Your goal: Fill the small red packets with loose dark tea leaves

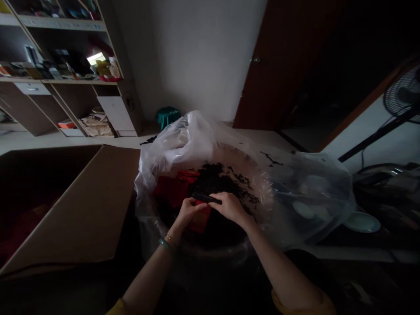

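The left hand (188, 213) and the right hand (229, 208) are working close together above a wide round tub (210, 251), with their fingers closing from both sides on a flat black strip (205, 197). The strip is sitting just above the tub's middle, with its left end at the left fingertips and the right fingers pressing over its other end. Loose dark leaves (213, 181) are lying in a scattered heap just beyond the hands, and red packets (173, 188) are resting beside them, one showing below the strip. A clear plastic bag (305, 197) is lining the tub, its slack folds spilling over the rim and bulging out to the right, leaving open room inside the rim around the hands. Along the left edge, the flap of a cardboard box (68, 205) is standing close beside the tub. A white plate (362, 222) is sitting just past the bag's right side, with a fan (405, 92) beyond it. Farther off, a shelf unit (62, 74) is lining the wall, and a brown door (282, 65) is standing ajar.
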Action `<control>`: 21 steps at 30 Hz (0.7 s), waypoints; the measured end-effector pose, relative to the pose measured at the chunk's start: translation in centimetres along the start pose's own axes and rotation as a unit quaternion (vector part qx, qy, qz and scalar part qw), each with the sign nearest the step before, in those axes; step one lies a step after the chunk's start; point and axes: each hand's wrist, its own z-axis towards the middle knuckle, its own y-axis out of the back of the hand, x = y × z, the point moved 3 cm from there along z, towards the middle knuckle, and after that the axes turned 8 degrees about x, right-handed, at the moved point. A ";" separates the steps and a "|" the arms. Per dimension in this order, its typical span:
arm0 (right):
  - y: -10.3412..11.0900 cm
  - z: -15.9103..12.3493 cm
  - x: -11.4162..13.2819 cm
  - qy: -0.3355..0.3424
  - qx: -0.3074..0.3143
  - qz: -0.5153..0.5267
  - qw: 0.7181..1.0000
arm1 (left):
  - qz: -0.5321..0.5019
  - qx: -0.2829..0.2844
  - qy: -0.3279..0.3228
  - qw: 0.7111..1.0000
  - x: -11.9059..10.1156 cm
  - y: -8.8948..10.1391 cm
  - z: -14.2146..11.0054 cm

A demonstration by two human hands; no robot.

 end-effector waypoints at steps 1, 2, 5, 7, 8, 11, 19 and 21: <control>0.1 0.0 -0.2 0.003 0.003 0.024 1.000 | 0.005 0.004 -0.007 1.000 -0.1 -0.1 0.0; 0.2 0.0 -0.4 0.006 0.003 0.049 0.999 | 0.008 0.010 -0.014 1.000 -0.2 -0.2 0.0; 0.8 0.3 -2.1 -0.009 -0.031 0.110 0.993 | -0.003 0.017 -0.037 0.999 -0.8 -0.4 -0.2; 1.1 0.5 -3.8 -0.048 -0.069 0.127 0.988 | -0.016 0.008 -0.049 0.999 -1.0 -0.4 -0.3; 1.1 0.7 -4.6 -0.070 -0.082 0.123 0.987 | -0.019 -0.002 -0.052 0.998 -1.1 -0.3 -0.4; 0.5 0.9 -6.4 -0.109 -0.091 0.080 0.987 | -0.006 -0.040 -0.049 0.998 -1.0 0.0 -0.5; -1.9 0.5 -2.1 0.034 -0.138 0.138 0.980 | 0.016 -0.080 -0.076 0.994 -1.0 0.5 -0.4; -2.7 0.6 -0.9 0.048 -0.117 0.203 0.971 | 0.003 -0.079 -0.072 0.994 -0.8 0.4 -0.5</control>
